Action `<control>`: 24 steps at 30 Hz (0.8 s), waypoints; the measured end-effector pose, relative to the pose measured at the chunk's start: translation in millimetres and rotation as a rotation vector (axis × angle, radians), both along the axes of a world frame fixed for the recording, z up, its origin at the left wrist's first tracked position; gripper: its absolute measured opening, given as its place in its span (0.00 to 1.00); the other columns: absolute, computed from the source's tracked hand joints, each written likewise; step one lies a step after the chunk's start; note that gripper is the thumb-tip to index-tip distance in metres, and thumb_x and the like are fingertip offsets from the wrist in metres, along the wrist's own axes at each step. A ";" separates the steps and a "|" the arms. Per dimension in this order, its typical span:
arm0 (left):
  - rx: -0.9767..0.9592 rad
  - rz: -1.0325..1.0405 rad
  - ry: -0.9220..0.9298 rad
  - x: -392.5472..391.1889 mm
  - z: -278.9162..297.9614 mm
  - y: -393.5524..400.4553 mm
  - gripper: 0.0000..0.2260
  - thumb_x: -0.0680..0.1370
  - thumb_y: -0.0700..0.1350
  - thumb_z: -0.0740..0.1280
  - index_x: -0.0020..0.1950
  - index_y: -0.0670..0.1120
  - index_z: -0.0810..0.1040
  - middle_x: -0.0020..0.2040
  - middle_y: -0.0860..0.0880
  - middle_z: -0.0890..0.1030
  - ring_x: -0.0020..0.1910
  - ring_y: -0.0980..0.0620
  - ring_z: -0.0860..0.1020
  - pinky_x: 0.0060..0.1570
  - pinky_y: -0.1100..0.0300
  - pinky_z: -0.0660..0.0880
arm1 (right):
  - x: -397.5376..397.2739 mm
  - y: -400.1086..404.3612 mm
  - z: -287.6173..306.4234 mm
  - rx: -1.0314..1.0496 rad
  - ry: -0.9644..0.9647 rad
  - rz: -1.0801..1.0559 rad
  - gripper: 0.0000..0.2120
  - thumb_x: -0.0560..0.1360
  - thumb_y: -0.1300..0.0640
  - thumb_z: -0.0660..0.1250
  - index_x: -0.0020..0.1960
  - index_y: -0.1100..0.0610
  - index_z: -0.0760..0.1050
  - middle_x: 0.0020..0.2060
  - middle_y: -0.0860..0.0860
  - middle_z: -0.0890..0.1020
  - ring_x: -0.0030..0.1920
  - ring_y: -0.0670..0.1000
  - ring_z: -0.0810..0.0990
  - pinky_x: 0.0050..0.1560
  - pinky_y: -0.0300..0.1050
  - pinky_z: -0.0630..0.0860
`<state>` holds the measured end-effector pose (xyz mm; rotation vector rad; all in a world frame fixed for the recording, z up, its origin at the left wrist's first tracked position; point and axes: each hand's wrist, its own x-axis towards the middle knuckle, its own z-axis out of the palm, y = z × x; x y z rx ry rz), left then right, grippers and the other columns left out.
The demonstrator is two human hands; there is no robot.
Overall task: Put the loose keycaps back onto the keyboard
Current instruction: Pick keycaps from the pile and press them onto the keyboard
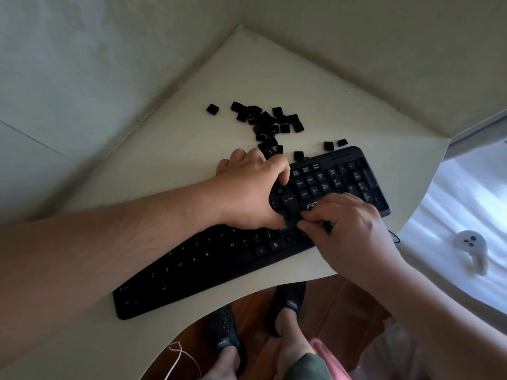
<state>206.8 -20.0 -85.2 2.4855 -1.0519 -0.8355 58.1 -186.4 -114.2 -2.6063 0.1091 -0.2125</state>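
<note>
Both hands crowd the keyboard (219, 259) near its Enter key: the left hand (252, 187) curls over the keys, and whether it holds anything I cannot tell; the right hand (345, 223) has its fingertips pinched together at the bottom rows. Beyond the keyboard, loose keycaps (267, 123) lie scattered on the pale bench (192, 149). Black, white-lettered, the keyboard lies diagonally. Below, shoes (225, 333) on wooden floor (329, 303).
</note>
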 end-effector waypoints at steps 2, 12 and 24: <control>0.001 -0.005 0.000 0.2 -0.1 0.3 0.27 0.69 0.61 0.78 0.56 0.63 0.62 0.58 0.54 0.64 0.60 0.50 0.60 0.58 0.55 0.58 | 0.0 0.8 -1.6 0.008 -0.007 -0.011 0.03 0.71 0.56 0.78 0.44 0.53 0.86 0.41 0.43 0.83 0.43 0.49 0.80 0.46 0.48 0.80; 0.015 -0.016 -0.034 0.0 -1.6 -0.2 0.28 0.68 0.62 0.77 0.56 0.62 0.62 0.57 0.54 0.64 0.59 0.50 0.60 0.58 0.55 0.58 | 1.1 -0.4 -4.1 0.003 0.007 0.005 0.06 0.73 0.50 0.72 0.43 0.52 0.85 0.38 0.43 0.81 0.42 0.52 0.79 0.43 0.54 0.79; 0.021 0.032 -0.049 -2.6 -3.8 -1.8 0.26 0.68 0.62 0.75 0.56 0.62 0.64 0.58 0.54 0.65 0.60 0.50 0.60 0.59 0.54 0.58 | -7.9 2.0 -3.6 0.009 -0.020 -0.017 0.05 0.75 0.51 0.72 0.46 0.52 0.84 0.40 0.43 0.81 0.42 0.50 0.78 0.42 0.54 0.78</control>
